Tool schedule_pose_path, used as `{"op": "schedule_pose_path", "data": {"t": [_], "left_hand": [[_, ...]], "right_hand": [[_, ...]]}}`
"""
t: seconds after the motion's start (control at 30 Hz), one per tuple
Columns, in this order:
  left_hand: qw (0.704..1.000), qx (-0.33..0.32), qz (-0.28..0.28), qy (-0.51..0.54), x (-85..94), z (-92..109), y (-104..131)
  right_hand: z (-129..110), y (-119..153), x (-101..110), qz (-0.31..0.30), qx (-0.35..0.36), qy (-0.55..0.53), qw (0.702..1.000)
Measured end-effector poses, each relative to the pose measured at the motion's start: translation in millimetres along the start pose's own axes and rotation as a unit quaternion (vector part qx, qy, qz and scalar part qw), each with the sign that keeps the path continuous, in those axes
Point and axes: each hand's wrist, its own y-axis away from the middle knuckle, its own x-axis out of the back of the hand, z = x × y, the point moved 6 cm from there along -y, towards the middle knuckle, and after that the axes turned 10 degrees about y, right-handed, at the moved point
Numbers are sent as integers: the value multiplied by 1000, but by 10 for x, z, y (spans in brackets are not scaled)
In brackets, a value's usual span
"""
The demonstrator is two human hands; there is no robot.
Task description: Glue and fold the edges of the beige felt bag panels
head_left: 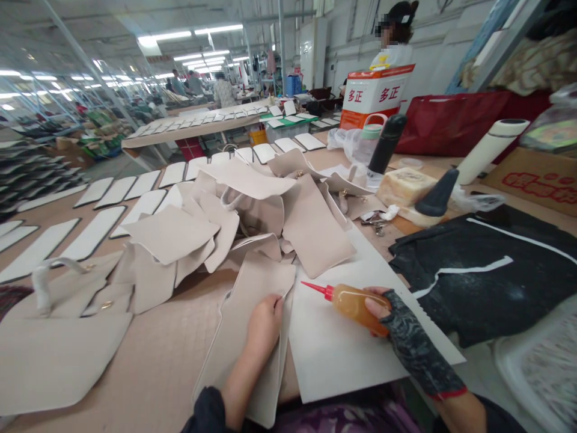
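Note:
My right hand, in a dark patterned sleeve cover, grips a glue bottle of amber liquid with a red pointed nozzle aimed left. The bottle is tilted over a white sheet. My left hand has its fingers closed on the edge of a beige bag panel that lies folded before me. Just beyond it rises a heap of beige bag pieces, some with handles and small gold fittings. At the left lies another beige piece with a handle.
White dark-edged panels lie in rows behind the heap. A black cloth, a yellowish block, a black bottle, a white flask and a red-and-white can are at the right. A person is beyond.

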Motion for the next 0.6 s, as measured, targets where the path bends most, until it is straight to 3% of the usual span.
{"op": "schedule_pose_path", "data": {"t": [0.23,0.6], "left_hand": [[998,9,5,58,21,-59,-66],[998,-7,-4,63,-6,-75,-79]], "right_hand": [[-147,-79,-91,52,124,145,980],[-474,-151,-221,76,150,164,972]]}}
